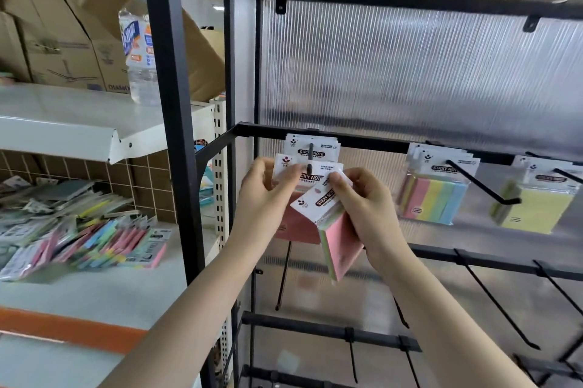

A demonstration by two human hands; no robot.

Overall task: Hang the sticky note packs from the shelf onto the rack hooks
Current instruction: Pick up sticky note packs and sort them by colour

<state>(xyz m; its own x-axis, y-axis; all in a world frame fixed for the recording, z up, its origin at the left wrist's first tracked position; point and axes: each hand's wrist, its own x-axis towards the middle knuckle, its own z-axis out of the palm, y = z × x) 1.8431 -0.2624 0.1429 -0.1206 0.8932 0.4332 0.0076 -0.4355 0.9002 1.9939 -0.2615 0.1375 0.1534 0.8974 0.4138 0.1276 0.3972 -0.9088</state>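
Note:
My left hand [266, 185] pinches the white header of a pink sticky note pack [296, 226] at the tip of a black hook [310, 157]. More packs [312, 146] hang behind it on the same hook. My right hand [362, 201] grips a second pink pack [339, 239], tilted, just right of the first. A pile of sticky note packs [94, 239] lies on the white shelf [94, 293] at the left.
Further right, multicoloured packs [432, 198] and yellow packs [533, 207] hang on other hooks. Several bare black hooks [495, 299] stick out from the lower rails. A black frame post [176, 103] stands between shelf and rack. A water bottle [138, 49] and cardboard boxes [63, 40] sit on the upper shelf.

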